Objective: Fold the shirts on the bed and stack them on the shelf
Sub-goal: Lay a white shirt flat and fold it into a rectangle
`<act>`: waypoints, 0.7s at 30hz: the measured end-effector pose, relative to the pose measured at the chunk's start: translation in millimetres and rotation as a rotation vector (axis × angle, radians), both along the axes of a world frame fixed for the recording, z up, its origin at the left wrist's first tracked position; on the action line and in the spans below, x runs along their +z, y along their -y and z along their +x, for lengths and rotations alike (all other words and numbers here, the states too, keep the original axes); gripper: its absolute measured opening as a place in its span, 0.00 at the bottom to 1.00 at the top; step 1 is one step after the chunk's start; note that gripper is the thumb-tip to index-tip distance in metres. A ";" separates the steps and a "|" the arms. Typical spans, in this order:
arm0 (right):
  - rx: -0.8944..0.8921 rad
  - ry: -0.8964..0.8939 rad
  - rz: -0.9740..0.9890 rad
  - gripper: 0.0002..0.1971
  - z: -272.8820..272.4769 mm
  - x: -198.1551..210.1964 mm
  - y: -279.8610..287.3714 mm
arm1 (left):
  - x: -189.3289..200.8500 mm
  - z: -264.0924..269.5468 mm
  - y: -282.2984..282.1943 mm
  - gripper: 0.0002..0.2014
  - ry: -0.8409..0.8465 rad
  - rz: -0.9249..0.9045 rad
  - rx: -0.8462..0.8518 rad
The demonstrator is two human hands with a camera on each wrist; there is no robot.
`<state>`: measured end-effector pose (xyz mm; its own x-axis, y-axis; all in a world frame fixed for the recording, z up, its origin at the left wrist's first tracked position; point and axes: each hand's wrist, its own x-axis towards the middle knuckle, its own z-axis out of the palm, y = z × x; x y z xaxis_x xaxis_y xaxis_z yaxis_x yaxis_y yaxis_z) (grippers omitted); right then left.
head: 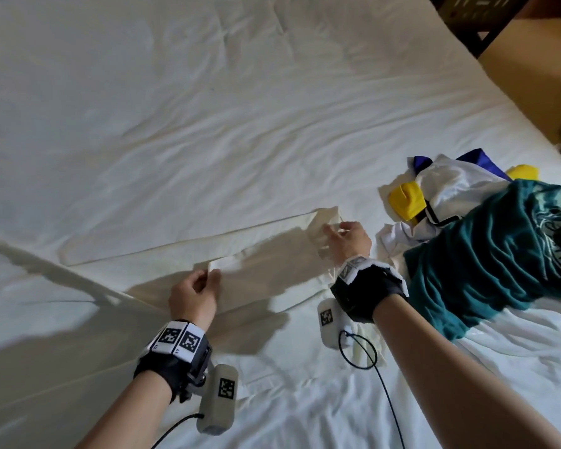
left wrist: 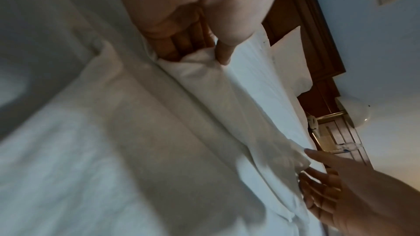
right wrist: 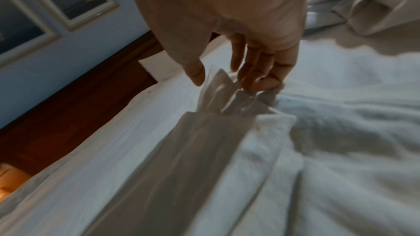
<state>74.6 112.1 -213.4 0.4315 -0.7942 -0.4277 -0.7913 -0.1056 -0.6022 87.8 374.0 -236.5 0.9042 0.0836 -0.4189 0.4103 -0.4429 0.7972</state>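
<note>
Across the bed (head: 208, 108), a wrinkled white sheet is covering the whole surface, with hard light and long shadows falling over its near half. Beyond the far right corner, dark wooden furniture and a tan floor are showing in the head view.

Near the middle of the bed's near edge, a cream shirt (head: 182, 251) is lying flat, hard to tell from the sheet. The left hand (head: 193, 294) is pinching one edge of it between thumb and curled fingers; the left wrist view is showing that grip closely, the thumb (left wrist: 223, 55) pressing cloth against the fingers. The right hand (head: 345, 239) is holding the bunched end of the same shirt further right. Its wrist view is showing the thumb (right wrist: 196, 74) apart from the cloth while the curled fingertips (right wrist: 259, 82) are gripping the folds.

At the right edge of the bed, two more shirts are lying in a heap: a teal shirt (head: 499, 254) with a pale round print, partly over a white shirt (head: 450, 189) with yellow and blue patches. That is making three shirts in all.

Only the wrist views are showing the room: a dark wooden headboard (right wrist: 68, 107), a white pillow (left wrist: 288, 64) against it, pale blue walls, two framed pictures (right wrist: 56, 6) in the right wrist view, and a round white lamp (left wrist: 356, 110) in the left.
</note>
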 end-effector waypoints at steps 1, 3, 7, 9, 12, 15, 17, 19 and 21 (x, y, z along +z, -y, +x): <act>0.019 -0.024 0.009 0.18 3.9 1.6 2.6 | -0.7 0.3 0.1 0.09 -0.013 0.006 0.002; 0.046 -0.037 -0.016 0.15 8.2 3.4 9.8 | -1.5 1.6 0.4 0.09 -0.033 0.020 0.007; 0.054 -0.120 -0.046 0.14 2.5 -0.5 21.8 | -1.1 1.6 0.8 0.09 -0.058 0.029 0.013; -0.025 -0.079 -0.007 0.14 1.2 -9.3 23.3 | 0.0 0.5 1.2 0.08 -0.059 0.028 0.002; 0.086 0.066 -0.327 0.21 -2.4 -7.8 1.1 | -4.3 1.2 0.4 0.10 -0.037 0.021 -0.010; 0.702 0.266 -0.430 0.31 -16.7 3.3 -51.1 | -11.0 3.6 0.3 0.10 -0.050 0.030 0.006; 1.119 0.125 -0.382 0.34 -27.4 -9.3 -70.3 | -11.1 2.8 1.4 0.08 -0.046 0.029 0.007; 1.181 -0.058 -0.373 0.36 -30.3 -31.8 -57.0 | -7.1 -0.1 2.8 0.11 -0.027 0.024 0.007; 1.011 -0.201 -0.353 0.37 -27.3 -41.4 -28.2 | -5.4 -2.6 2.8 0.12 -0.010 0.019 -0.004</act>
<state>47.3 140.3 -254.7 0.9020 -0.2031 -0.3811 -0.3219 -0.9044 -0.2800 85.2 371.2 -241.9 0.9003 0.0880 -0.4263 0.4163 -0.4597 0.7844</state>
